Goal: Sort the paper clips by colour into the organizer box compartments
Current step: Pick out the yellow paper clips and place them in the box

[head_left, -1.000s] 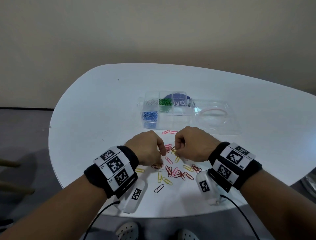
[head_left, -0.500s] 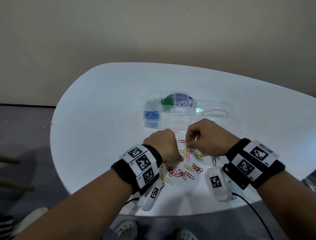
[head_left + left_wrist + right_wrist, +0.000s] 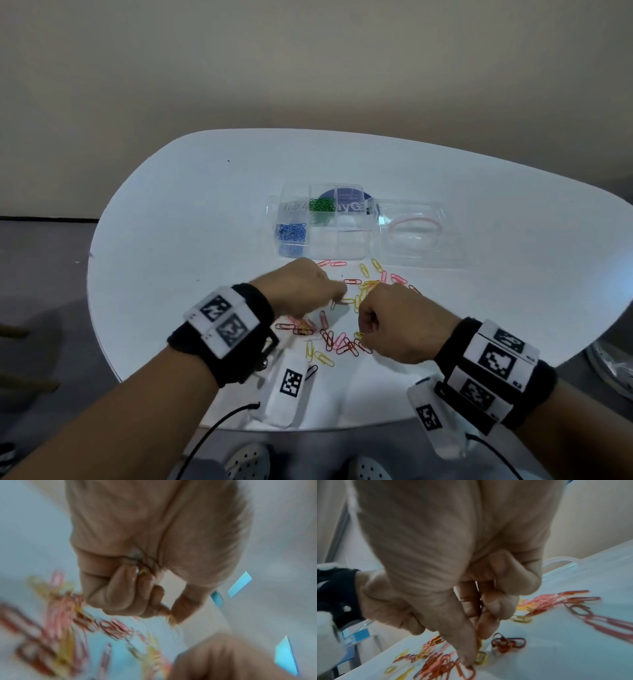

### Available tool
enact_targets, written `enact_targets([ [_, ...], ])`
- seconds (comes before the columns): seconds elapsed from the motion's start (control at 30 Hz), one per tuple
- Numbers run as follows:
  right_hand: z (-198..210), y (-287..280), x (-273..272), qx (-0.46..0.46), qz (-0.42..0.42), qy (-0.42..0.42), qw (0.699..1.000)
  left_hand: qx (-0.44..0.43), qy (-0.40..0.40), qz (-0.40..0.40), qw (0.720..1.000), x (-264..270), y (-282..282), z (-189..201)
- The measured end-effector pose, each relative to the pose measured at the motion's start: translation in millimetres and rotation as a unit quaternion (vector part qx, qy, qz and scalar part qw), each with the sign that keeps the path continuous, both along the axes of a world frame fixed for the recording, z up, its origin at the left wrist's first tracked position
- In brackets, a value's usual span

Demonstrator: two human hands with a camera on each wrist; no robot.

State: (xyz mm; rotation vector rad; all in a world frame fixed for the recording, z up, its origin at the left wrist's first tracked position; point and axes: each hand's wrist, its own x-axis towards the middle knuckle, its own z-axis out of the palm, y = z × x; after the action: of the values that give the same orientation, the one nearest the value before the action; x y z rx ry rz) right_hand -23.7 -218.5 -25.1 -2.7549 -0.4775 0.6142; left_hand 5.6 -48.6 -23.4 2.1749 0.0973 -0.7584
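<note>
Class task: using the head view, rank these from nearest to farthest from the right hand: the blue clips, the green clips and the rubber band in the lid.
From the right hand:
1. Rubber band, in the lid, ahead and slightly right.
2. Blue clips, front-left compartment.
3. Green clips, back row, farthest.

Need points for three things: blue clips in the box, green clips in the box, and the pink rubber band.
blue clips (image 3: 291, 232): head view, middle of the pile in the near left compartment.
green clips (image 3: 321, 206): head view, top of the pile in the far compartment.
rubber band (image 3: 416, 218): head view, far edge of the loop.
</note>
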Motion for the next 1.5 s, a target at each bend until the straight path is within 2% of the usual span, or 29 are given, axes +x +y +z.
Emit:
enact_targets([
  [0.03, 1, 0, 0, 0.000, 0.004, 0.002, 1.000, -0.087, 0.043, 0.062, 0.993, -1, 3, 2],
  [0.1, 2, 2, 0, -0.001, 0.007, 0.010, 1.000, -0.236, 0.122, 0.156, 0.951, -6, 11, 7],
  [0.17, 2, 3, -1, -0.002, 0.007, 0.014, 1.000, -0.287, 0.150, 0.201, 0.925, -10, 17, 7],
  [0.23, 2, 5, -3, 0.004, 0.004, 0.007, 1.000, -0.287, 0.139, 0.222, 0.921, -16, 19, 4],
  [0.3, 1, 6, -5, 0.011, -0.004, -0.001, 1.000, -0.264, 0.104, 0.229, 0.931, -21, 19, 1],
  [0.47, 1, 9, -3, 0.007, -0.025, 0.007, 1.000, -0.230, 0.041, 0.206, 0.950, -35, 19, 3],
  [0.63, 7, 14, -2, -0.021, -0.028, 0.030, 0.999, -0.230, 0.060, 0.181, 0.954, -45, 21, 12],
  [0.7, 7, 15, -2, -0.032, -0.027, 0.027, 0.999, -0.196, 0.045, 0.159, 0.967, -44, 24, 12],
  [0.77, 5, 16, -3, -0.033, -0.027, 0.027, 0.999, -0.140, -0.010, 0.119, 0.983, -43, 29, 7],
  [0.87, 3, 14, -4, 0.001, -0.049, 0.021, 0.999, -0.069, -0.111, -0.018, 0.991, -43, 45, -1],
  [0.97, 7, 13, -12, 0.079, -0.079, 0.002, 0.994, 0.028, -0.147, -0.166, 0.975, -47, 52, -4],
  [1.07, 10, 26, -30, 0.119, -0.046, 0.019, 0.992, 0.121, -0.188, -0.247, 0.943, -48, 48, -7],
  [1.17, 3, 40, -41, 0.101, -0.028, 0.011, 0.994, 0.170, -0.221, -0.274, 0.920, -47, 42, -10],
  [1.33, -8, 43, -43, 0.061, -0.040, -0.002, 0.997, 0.196, -0.235, -0.292, 0.906, -46, 38, -14],
  [1.5, -10, 48, -42, 0.034, -0.050, 0.017, 0.998, 0.217, -0.212, -0.314, 0.900, -46, 40, -18],
])
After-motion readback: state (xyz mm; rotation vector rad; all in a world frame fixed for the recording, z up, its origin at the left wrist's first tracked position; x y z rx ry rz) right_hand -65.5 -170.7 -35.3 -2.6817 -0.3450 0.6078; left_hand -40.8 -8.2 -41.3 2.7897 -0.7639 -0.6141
